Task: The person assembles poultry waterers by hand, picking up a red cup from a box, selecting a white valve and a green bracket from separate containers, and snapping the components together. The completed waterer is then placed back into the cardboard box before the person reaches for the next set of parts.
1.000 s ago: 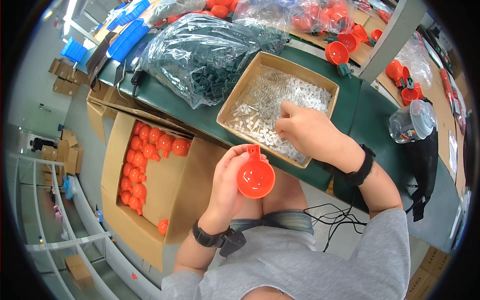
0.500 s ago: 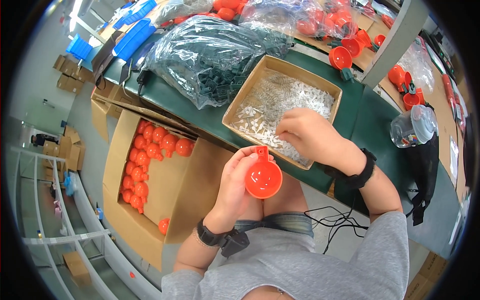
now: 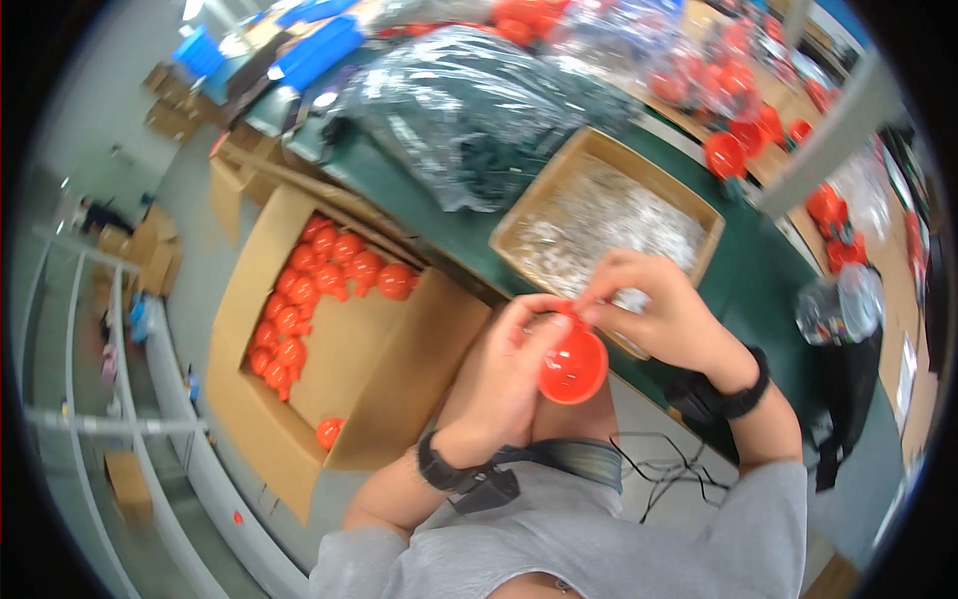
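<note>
My left hand (image 3: 507,371) grips a red plastic cup (image 3: 573,367) by its side and neck, above my lap. The cup's round hollow faces up. My right hand (image 3: 647,304) is closed in a pinch at the cup's tab; whatever lies between its fingertips is hidden and blurred. Just beyond the hands, a shallow cardboard tray (image 3: 514,255) on the green table holds small white plastic pieces (image 3: 559,245) and thin metal springs (image 3: 614,190).
To the left stands an open carton (image 3: 374,399) with several red cups (image 3: 329,280) inside. A clear bag (image 3: 439,110) of dark green parts lies behind the tray. At right are a clear plastic jar (image 3: 843,304) and a metal post (image 3: 838,130). Black cables (image 3: 674,469) hang below the table.
My right hand has moved from the tray to the cup's tab. The left hand's fingers have shifted up around the tab. The whole view has swung slightly.
</note>
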A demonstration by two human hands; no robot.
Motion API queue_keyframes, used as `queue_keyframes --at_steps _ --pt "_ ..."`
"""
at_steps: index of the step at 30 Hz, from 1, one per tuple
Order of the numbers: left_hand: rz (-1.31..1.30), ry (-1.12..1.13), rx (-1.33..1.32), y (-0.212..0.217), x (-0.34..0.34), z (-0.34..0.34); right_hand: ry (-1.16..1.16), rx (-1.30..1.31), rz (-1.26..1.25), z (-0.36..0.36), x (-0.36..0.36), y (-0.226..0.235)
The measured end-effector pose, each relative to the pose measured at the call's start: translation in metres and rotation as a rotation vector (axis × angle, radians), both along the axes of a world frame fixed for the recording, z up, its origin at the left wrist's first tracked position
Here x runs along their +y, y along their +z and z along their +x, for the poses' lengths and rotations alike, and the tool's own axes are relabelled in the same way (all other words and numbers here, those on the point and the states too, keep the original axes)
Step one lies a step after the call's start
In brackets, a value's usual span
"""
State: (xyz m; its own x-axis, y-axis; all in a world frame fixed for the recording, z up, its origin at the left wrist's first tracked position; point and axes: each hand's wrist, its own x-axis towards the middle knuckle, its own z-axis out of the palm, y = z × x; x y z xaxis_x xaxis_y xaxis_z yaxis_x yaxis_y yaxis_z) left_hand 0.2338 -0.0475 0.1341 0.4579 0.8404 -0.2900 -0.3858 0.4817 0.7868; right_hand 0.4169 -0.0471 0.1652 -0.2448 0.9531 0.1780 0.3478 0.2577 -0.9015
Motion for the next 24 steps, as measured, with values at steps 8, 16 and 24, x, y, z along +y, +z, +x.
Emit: queue_keyframes --at_steps 8,16,24 --pt "0.241 -0.018 -0.022 -0.021 -0.008 0.010 -0.098 0.127 -0.190 -0.014 -0.013 0.001" --pt "0.265 -0.109 0.017 -0.018 -0.009 0.005 -0.006 0.187 -0.316 0.000 -0.016 0.007" --pt "0.169 -0.079 0.156 -0.008 -0.004 -0.030 -0.261 -0.222 0.135 0.035 0.023 -0.020"
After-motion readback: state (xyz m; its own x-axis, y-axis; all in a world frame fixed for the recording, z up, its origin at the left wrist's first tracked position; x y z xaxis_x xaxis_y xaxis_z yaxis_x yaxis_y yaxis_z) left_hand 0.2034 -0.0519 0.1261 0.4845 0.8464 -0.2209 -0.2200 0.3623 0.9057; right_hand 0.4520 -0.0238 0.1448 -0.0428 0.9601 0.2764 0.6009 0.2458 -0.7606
